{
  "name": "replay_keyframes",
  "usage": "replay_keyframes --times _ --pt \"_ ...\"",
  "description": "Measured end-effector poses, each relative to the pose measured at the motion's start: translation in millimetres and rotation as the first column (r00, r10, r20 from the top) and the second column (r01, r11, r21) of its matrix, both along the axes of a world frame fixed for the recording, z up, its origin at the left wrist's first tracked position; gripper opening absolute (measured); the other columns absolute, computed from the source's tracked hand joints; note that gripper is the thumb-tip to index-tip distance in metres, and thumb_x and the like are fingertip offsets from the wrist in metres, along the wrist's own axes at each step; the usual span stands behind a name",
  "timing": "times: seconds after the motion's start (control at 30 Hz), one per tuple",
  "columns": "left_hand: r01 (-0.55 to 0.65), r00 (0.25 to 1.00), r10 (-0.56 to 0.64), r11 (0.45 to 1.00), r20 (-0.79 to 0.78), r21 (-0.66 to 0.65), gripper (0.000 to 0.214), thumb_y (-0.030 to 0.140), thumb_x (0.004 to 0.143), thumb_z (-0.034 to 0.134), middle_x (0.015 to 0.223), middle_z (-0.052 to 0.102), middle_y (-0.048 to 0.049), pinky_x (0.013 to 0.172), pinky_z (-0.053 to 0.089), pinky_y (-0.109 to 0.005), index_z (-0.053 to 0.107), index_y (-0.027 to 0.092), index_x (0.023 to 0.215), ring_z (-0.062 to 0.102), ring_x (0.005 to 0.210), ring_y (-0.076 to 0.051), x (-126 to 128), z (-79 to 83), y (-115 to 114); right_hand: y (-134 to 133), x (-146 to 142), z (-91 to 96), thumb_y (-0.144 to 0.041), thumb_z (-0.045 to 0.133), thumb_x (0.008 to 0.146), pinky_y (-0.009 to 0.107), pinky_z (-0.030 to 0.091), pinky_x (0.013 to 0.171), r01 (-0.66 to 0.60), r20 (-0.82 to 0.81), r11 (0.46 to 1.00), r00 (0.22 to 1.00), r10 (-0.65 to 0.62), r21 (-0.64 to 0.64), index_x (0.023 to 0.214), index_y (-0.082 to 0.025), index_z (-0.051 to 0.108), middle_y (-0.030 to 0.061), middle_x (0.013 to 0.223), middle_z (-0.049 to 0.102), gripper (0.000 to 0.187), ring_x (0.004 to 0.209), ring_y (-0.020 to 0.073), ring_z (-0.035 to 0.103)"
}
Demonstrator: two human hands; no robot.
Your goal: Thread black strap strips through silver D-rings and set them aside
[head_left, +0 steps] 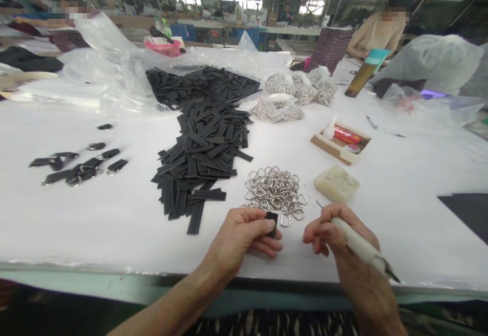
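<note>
Between the thumb and fingers of my left hand point(244, 234) is a folded black strap piece point(271, 223), held just in front of a pile of metal D-rings point(274, 188). Whether a ring sits in the fold is hidden. My right hand point(339, 239) is closed around the thick whitish handle of an awl point(360, 247), whose thin metal tip points up and left, near a yellowish wax-like block point(337, 183). One loose D-ring point(285, 219) lies between my hands. Left of the rings spreads a big heap of flat black strap pieces point(209, 143).
Folded strap pieces with rings point(82, 168) lie scattered at the left. Bags of rings point(278, 107) stand behind the pile. A small box point(339, 145) holds a red tube. Beyond are a bottle point(366, 74), a pen point(385, 127), plastic sheeting point(114, 66) and other people.
</note>
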State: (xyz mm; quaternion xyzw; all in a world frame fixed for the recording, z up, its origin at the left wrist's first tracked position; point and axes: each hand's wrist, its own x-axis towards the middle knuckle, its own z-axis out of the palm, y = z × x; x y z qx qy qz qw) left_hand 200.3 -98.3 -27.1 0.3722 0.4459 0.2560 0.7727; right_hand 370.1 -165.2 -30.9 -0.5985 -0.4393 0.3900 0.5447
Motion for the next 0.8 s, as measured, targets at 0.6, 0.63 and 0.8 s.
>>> replay_keyframes --times 0.6,0.63,0.8 --pt "0.014 1.0 -0.013 0.999 -0.027 0.033 0.018 0.028 0.069 0.071 0.07 0.071 -0.0078 0.052 0.053 -0.02 0.066 0.011 0.069 0.063 0.054 -0.013 6 3.6 10 1 32 17.3 -0.05 0.05 0.086 0.023 0.03 0.046 0.393 0.312 0.915 0.862 -0.401 0.089 0.08 -0.019 0.056 -0.0039 0.056 0.039 0.032 0.052 0.0126 0.037" --pt "0.017 1.0 -0.017 0.999 -0.021 0.031 0.018 0.028 0.068 0.072 0.07 0.071 -0.0079 0.052 0.053 -0.02 0.066 0.011 0.069 0.063 0.053 -0.013 8 3.9 12 5 33 17.3 -0.048 0.05 0.086 0.023 0.029 0.046 0.432 0.301 0.895 0.844 -0.444 0.107 0.079 -0.019 0.054 -0.0043 0.056 0.039 0.03 0.052 0.0122 0.036" --pt "0.054 0.998 -0.055 0.998 0.032 0.012 0.017 0.025 0.066 0.074 0.069 0.071 -0.0073 0.05 0.053 -0.019 0.066 0.011 0.067 0.064 0.052 -0.013 22 5.4 17 20 46 11.8 -0.041 0.053 0.085 0.023 0.028 0.047 0.494 0.314 0.85 0.79 -0.527 0.183 0.067 -0.019 0.046 -0.0056 0.055 0.039 0.029 0.051 0.0109 0.033"
